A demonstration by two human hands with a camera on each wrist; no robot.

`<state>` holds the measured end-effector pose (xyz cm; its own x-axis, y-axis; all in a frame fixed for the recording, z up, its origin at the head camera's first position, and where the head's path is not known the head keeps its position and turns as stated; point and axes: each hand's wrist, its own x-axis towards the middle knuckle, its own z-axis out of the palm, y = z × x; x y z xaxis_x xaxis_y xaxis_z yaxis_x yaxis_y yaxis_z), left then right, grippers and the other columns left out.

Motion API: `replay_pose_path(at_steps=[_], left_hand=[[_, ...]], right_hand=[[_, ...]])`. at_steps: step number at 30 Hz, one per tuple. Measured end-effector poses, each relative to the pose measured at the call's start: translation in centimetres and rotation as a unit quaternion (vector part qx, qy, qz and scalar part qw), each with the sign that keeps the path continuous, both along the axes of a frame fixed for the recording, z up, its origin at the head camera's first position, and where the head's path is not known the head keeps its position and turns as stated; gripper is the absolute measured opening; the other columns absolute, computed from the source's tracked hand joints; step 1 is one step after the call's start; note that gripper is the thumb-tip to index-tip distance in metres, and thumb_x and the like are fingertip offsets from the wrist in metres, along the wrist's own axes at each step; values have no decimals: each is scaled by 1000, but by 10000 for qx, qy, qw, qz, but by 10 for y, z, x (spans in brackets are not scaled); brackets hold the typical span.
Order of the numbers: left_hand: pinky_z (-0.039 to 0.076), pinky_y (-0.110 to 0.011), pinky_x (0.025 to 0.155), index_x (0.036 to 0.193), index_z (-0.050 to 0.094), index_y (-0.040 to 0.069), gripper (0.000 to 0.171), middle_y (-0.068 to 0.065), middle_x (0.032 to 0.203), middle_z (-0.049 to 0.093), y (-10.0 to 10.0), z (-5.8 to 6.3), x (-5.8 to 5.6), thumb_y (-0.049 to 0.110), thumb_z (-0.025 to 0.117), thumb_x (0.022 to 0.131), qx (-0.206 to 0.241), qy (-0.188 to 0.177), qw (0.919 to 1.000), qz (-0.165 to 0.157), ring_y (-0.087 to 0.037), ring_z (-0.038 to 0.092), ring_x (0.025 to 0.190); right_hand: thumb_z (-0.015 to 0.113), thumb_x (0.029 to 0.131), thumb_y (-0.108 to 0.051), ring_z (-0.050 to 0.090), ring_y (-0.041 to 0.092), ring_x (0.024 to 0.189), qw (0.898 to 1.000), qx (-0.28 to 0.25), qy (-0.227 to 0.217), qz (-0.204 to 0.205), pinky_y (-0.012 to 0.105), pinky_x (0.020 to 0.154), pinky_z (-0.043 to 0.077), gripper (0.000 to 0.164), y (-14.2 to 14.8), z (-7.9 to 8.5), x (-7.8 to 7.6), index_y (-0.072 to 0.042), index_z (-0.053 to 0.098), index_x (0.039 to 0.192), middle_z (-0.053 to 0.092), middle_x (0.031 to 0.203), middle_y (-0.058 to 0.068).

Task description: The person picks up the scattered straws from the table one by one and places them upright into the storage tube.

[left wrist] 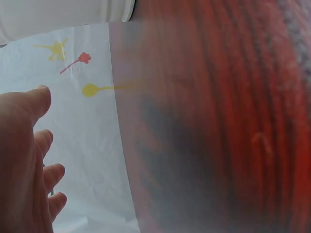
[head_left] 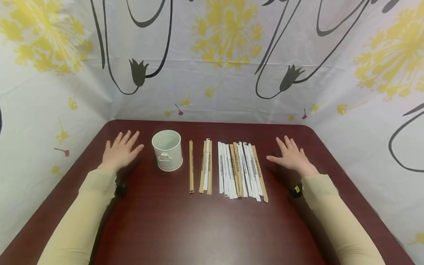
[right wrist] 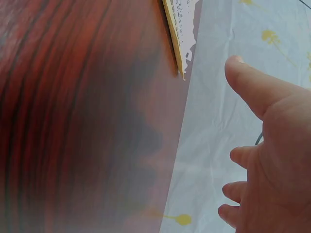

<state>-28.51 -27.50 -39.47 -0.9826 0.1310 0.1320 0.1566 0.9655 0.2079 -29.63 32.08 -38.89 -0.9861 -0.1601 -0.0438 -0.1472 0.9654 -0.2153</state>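
We have both hands released, fingers spread. Left hand (head_left: 120,152) is at the far left of the bench (head_left: 205,228), just left of the white bucket (head_left: 174,161); right hand (head_left: 293,156) is at the far right, just right of the biggest bunch of sticks (head_left: 240,170). We can't tell if either palm touches the bench; we see a shadow by each.

Bucket stands upright, mouth up, small handle on its near side. Right of it we get paper-wrapped sticks in a row, all running near to far: one brown stick (head_left: 191,167) alone, then a group of three (head_left: 207,167), white between two browns, then the bunch, white and brown mixed, side by side, some overlapping, near ends slanting right, a brown one on the right edge. We see dark print on the wrappers.

Left wrist view, we catch the bucket's edge at the top; right wrist view, stick ends at the top. Beige sleeves (head_left: 79,217) on both arms, dark gadgets (head_left: 120,187) at the wrists. Behind the bench, we note white cloth (head_left: 185,81) with yellow and grey flowers.
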Motion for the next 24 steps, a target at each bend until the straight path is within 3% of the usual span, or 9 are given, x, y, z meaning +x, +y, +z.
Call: replay_pose_path(at_steps=[8, 17, 21, 24], left_hand=[[-6, -63, 92, 142, 7, 25, 69, -13, 145, 9, 1, 7, -1, 61, 26, 87, -5, -19, 9999, -117, -36, 0, 130], [6, -60, 96, 142, 7, 20, 71, -15, 145, 11, 3, 18, 0, 57, 33, 87, 1060, -308, 9925, -533, -36, 8, 130], [12, -52, 99, 142, 9, 24, 68, -9, 145, 12, 4, 22, 2, 51, 41, 88, 1882, -402, 9783, -765, -29, 11, 131], [18, -50, 99, 142, 12, 25, 67, -9, 144, 16, 5, 25, 4, 36, 51, 88, 2866, -558, 9508, -1032, -28, 16, 129]], right_hand=[[47, 72, -70, -11, 39, 128, 9999, -39, -89, 36, 67, 89, -1, 101, 3, 3, 2, -11, 4, 142, -6, 143, 23], [45, 75, -68, -10, 39, 128, 9995, -149, -264, 36, 66, 90, 1, 98, 5, 8, 2, -11, 2, 142, -7, 143, 24], [47, 76, -65, -5, 42, 128, 9991, -346, -257, 60, 65, 91, 5, 97, 3, 11, 1, -9, 4, 142, -4, 142, 25], [48, 76, -65, 0, 44, 127, 9983, -508, -271, 92, 63, 92, 11, 98, 1, 13, 0, -8, 3, 142, -6, 142, 26]])
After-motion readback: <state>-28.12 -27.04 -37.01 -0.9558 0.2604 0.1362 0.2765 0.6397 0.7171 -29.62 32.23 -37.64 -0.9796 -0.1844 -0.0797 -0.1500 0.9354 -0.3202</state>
